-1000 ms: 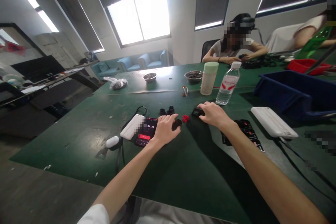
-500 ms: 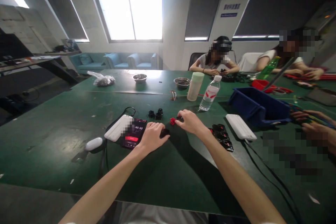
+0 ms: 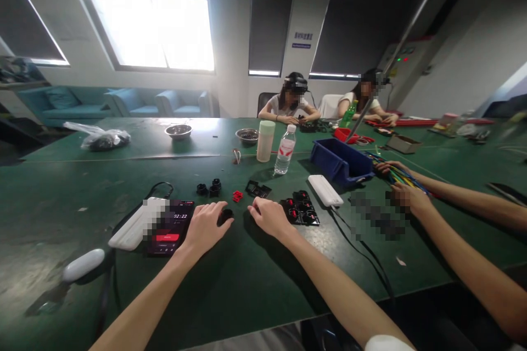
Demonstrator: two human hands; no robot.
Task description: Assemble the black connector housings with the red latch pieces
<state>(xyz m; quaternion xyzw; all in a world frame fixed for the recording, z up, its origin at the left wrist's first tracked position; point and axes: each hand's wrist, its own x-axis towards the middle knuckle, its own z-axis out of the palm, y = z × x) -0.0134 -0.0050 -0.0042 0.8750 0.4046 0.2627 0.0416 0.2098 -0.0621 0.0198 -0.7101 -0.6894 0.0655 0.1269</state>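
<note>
The left hand (image 3: 206,226) lies low over the green worktop (image 3: 230,274), its grip closed on a round black part (image 3: 224,215) that sits between the thumb and the bent fingers. The right hand (image 3: 270,218) is near it with its fingers loosely bent; whether that grip pinches anything I cannot tell, since the back of the hand hides its underside. Just beyond the right fingers lies a black frame (image 3: 258,190), with small red pieces (image 3: 237,196) beside it, on the side toward the left hand. A group of black knob-like parts (image 3: 209,188) stands behind the left hand, and black trays with red bits (image 3: 303,208) lie just beside the right hand, on its outer side. Next to the left hand a phone (image 3: 173,224) shows 02:22 above a red button (part of its edge is blurred out), and a white power bank (image 3: 138,225) lies alongside. Another power bank (image 3: 325,191) lies past the trays, near a blue bin (image 3: 340,162). Farther back a water bottle (image 3: 285,152) and a green-lidded cup (image 3: 264,143) stand upright near a metal bowl (image 3: 247,136). At the far right, a co-worker's hands (image 3: 414,200) are at coloured cables (image 3: 402,177).
</note>
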